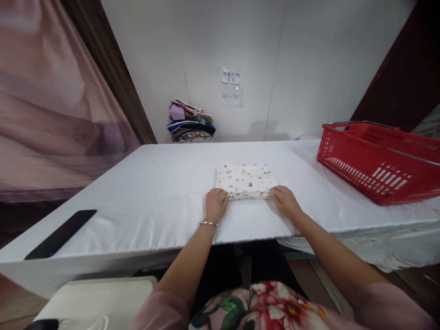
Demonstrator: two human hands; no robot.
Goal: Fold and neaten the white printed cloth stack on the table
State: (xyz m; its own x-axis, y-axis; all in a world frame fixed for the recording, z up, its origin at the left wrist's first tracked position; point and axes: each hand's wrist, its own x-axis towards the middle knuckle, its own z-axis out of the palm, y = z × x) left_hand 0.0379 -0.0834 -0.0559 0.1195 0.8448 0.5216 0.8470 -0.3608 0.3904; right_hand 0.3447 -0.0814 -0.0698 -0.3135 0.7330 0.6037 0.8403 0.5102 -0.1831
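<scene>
A folded white cloth (244,178) with a small dark print lies flat in the middle of the white-covered table (165,183). Its near edge shows several stacked layers. My left hand (216,202) grips the near left corner, fingers closed at the fold; a silver bracelet circles that wrist. At the near right corner, my right hand (284,200) pinches the layers between thumb and fingers. The fingertips of both hands are partly hidden against the cloth.
A red plastic basket (364,176) stands at the right. Folded fabrics (191,123) are piled behind the table's far edge, by the wall. On the left lies a flat black object (62,233), phone-like. A white stool-like surface (99,298) is below, and a pink curtain (51,91) hangs left.
</scene>
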